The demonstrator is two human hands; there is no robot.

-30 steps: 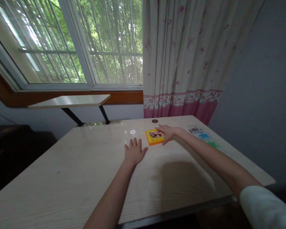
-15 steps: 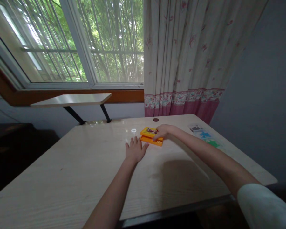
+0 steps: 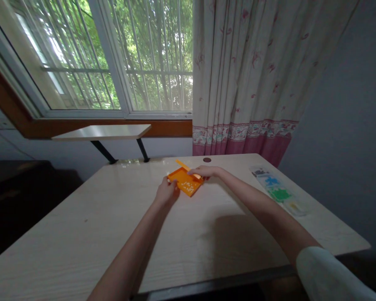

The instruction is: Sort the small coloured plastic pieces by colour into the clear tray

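An orange shallow plastic box lies tilted at the far middle of the table, its inside showing. Several tiny white pieces are scattered in its near right part. My left hand grips the box's left edge, thumb over the rim. At the far right side, my right hand is closed on the orange lid, which stands raised and nearly edge-on. Whether the lid is hinged to the box I cannot tell. The right fingertips are partly hidden behind the lid and box.
A clear divided plastic case with black, blue, green and yellow contents lies at the table's right. A small raised shelf stands at the back left. Behind the pale table are a barred window and a floral curtain.
The box has opened wider and turned, with its lid lifted from the tray. My left hand has gone from lying flat beside it to gripping its left edge.
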